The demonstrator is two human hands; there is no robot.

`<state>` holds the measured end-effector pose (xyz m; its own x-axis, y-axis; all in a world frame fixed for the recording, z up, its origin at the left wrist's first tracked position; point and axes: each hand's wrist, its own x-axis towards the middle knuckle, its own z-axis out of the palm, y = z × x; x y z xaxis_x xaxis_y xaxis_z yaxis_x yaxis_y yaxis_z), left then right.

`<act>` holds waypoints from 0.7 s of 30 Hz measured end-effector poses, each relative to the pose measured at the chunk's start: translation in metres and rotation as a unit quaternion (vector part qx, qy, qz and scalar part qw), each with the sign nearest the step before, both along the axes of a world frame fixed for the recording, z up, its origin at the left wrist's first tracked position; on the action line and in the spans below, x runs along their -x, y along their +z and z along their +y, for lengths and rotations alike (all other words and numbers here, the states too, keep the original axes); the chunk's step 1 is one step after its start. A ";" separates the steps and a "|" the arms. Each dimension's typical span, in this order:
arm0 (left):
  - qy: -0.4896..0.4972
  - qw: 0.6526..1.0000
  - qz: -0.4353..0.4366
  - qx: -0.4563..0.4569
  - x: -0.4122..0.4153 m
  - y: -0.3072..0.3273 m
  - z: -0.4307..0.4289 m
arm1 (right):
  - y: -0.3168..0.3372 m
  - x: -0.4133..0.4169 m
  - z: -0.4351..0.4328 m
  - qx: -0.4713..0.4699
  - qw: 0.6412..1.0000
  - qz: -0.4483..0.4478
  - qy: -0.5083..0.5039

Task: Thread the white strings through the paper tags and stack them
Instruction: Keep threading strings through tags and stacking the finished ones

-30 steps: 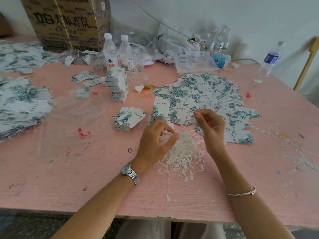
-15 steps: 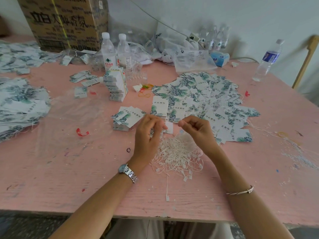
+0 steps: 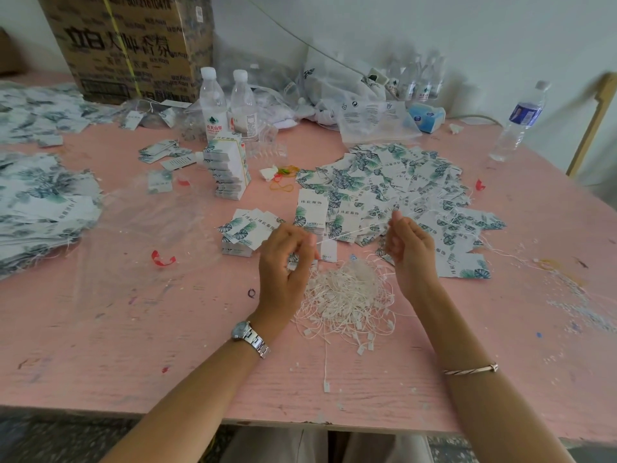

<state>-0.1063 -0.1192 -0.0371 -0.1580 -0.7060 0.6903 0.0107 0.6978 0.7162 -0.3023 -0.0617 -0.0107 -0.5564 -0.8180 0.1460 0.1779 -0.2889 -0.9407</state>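
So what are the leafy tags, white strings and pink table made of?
The leafy tags look like thin matte card: flat, crisp-edged, printed. The white strings seem thin cord with small plastic end locks, limp and tangled. The pink table is probably painted wood: grain lines show.

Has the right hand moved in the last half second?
Yes. The right hand moved right, off the string pile toward its right edge, away from the left hand, stretching a white string.

A silver link-band watch (image 3: 249,338) with a pale dial sits behind the left hand (image 3: 283,265). A thin silver bangle (image 3: 470,369) circles the wrist behind the right hand (image 3: 412,252). The forearms are bare, and the trousers (image 3: 273,447) are light beige.
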 end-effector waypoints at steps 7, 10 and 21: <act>-0.045 0.981 -0.146 0.119 0.007 -0.012 0.003 | -0.004 0.013 -0.003 0.028 0.990 -0.139 -0.004; -0.091 0.970 -0.182 0.132 0.007 -0.016 0.003 | -0.005 0.015 -0.007 0.042 0.980 -0.193 0.039; -0.060 0.970 -0.189 0.141 0.007 -0.017 0.003 | -0.006 -0.009 0.000 -0.032 0.964 0.054 0.260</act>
<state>-0.1132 -0.1162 -0.0542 -0.5075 -0.4584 0.7296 -0.1221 0.8764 0.4658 -0.2936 -0.0613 -0.0169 -0.0541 -0.9913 0.1197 0.1824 -0.1276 -0.9749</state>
